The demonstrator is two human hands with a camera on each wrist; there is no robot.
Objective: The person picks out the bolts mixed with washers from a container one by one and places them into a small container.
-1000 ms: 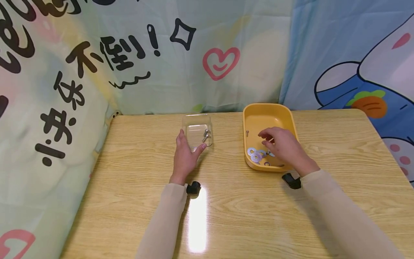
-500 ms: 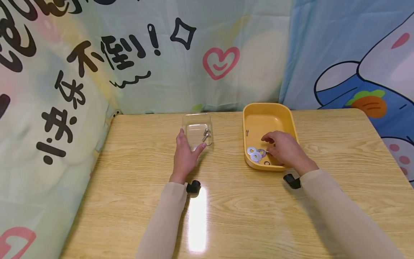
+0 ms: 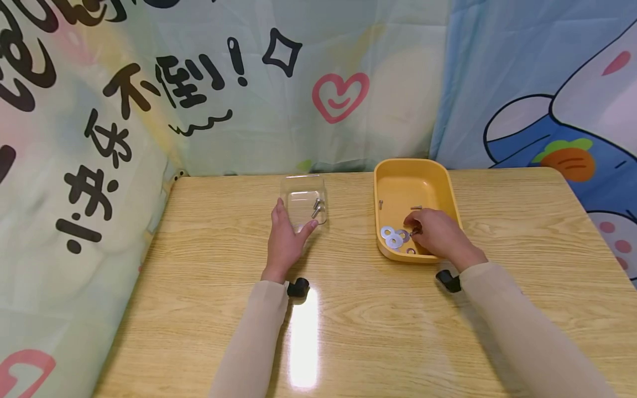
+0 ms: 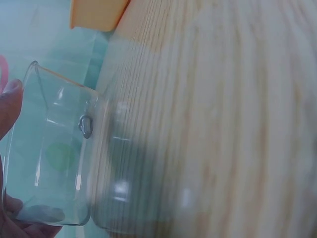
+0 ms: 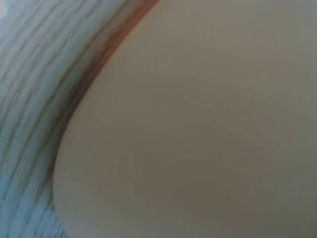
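In the head view my left hand [image 3: 286, 243] holds the near end of a clear plastic box [image 3: 297, 205] at the back of the table. Several screws [image 3: 317, 208] lie inside that box on its right. The left wrist view shows the thumb [image 4: 10, 106] on one side of the clear box [image 4: 57, 129] and fingers on the other. My right hand [image 3: 440, 235] reaches into a yellow tray [image 3: 414, 179], its fingers bent down at small metal parts. Whether it pinches one is unclear. Flat washers [image 3: 393, 240] lie left of it; one screw [image 3: 416, 208] lies just beyond.
Another small screw [image 3: 381, 204] sits by the tray's left wall, and a small ring [image 3: 411, 251] near its front. Wood-grain table [image 3: 358, 309] runs between the two containers. A printed cloth [image 3: 398, 99] hangs behind. A blurred pale surface fills most of the right wrist view.
My right hand has shifted slightly down and right inside the tray, and its fingers have closed in. A screw beyond the fingers has come into view. The left hand stays on the box.
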